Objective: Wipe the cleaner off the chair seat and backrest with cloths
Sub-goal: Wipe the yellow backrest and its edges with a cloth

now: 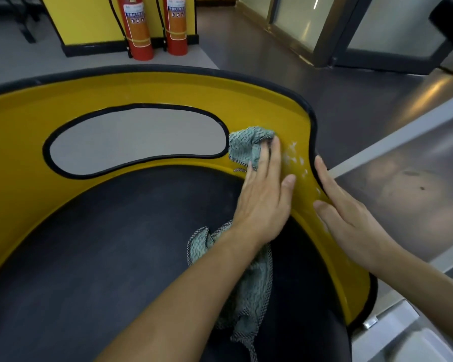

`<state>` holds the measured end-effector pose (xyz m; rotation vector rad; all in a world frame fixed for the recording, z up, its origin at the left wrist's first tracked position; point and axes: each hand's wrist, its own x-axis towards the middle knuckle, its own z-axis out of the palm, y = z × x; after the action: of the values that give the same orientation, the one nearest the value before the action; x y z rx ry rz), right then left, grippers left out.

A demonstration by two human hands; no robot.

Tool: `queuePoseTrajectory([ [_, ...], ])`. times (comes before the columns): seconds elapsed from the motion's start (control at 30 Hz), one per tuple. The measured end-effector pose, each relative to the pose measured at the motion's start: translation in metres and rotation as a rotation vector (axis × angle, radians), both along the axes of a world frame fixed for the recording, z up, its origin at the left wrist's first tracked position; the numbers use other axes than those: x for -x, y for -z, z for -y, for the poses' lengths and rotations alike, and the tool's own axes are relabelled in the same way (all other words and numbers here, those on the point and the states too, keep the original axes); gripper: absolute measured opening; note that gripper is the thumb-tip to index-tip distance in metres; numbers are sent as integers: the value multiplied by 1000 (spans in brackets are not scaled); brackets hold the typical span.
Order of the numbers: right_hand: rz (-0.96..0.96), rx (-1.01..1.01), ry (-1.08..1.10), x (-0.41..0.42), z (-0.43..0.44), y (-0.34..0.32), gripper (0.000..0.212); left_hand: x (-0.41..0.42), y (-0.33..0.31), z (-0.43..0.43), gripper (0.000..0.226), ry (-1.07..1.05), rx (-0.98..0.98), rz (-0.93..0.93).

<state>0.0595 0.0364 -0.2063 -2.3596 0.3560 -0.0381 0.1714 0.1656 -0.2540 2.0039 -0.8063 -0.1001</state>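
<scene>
Left hand presses cloth onto backrest, fingers straight; right hand rests flat alongside.

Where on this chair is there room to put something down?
The seat is bare on its left, between the yellow backrest and the left forearm. The right side is crowded: the left hand presses the cloth, the right hand rests on the rim.

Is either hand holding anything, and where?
No grip: the left hand presses the cloth flat on the backrest; the right hand rests open on its rim.
</scene>
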Motion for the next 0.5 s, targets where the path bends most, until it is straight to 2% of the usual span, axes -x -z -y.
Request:
queuePoseTrajectory([
  [0.03, 5, -3, 0, 0, 0, 0, 64, -3, 5, -2, 66, -10, 7, -62],
  [0.17, 3, 28, -26, 1, 0, 0, 69, -5, 7, 4, 66, -122, -12, -552],
  [0.3, -28, 43, -21, 0, 1, 0, 68, -21, -17, 20, 63, -336, 220, -844],
  [0.37, -21, 41, -23, 1, 1, -1, 65, -12, -26, 23, 62, -336, 219, -745],
  [0.5, 10, 36, -30, 0, 1, 0, 65, 16, -22, 14, 62, -72, 73, -129],
])
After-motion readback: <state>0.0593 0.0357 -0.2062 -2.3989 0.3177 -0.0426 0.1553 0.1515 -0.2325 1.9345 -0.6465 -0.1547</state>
